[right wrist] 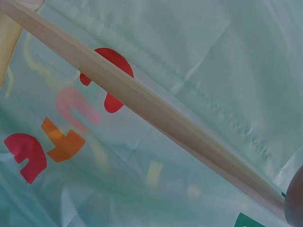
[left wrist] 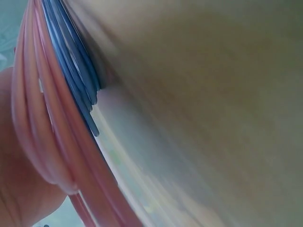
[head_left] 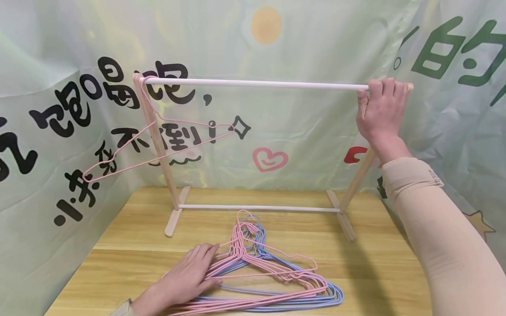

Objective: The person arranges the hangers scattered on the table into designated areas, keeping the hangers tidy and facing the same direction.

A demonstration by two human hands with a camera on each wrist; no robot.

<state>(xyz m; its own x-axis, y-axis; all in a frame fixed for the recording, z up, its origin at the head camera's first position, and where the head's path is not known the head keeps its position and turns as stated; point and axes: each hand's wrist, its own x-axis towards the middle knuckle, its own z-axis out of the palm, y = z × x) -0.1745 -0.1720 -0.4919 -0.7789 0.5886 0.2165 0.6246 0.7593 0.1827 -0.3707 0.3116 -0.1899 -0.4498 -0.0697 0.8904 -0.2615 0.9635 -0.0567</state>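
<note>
On the table lies a pile of pink hangers (head_left: pixel 237 265) over blue hangers (head_left: pixel 336 295), their hooks bunched toward the rack. My left hand (head_left: pixel 179 276) is at the left side of the pile, fingers and thumb about the end of the topmost pink hanger. In the left wrist view, pink hangers (left wrist: pixel 47 118) pass in front of part of the hand, with blue hangers (left wrist: pixel 75 61) beside them. My right hand (head_left: pixel 383 107) grips the right end of the rack's white top rod (head_left: pixel 257 83), fingers over it. One pink hanger (head_left: pixel 189 119) hangs at the rod's left end.
The rack stands upright on wooden feet (head_left: pixel 346 224), with a white lower rod (head_left: pixel 257 207) just above the wooden table (head_left: pixel 130 245). A wooden post (right wrist: pixel 156 111) crosses the right wrist view. Printed pale green cloth (head_left: pixel 316 145) surrounds the table's back and sides.
</note>
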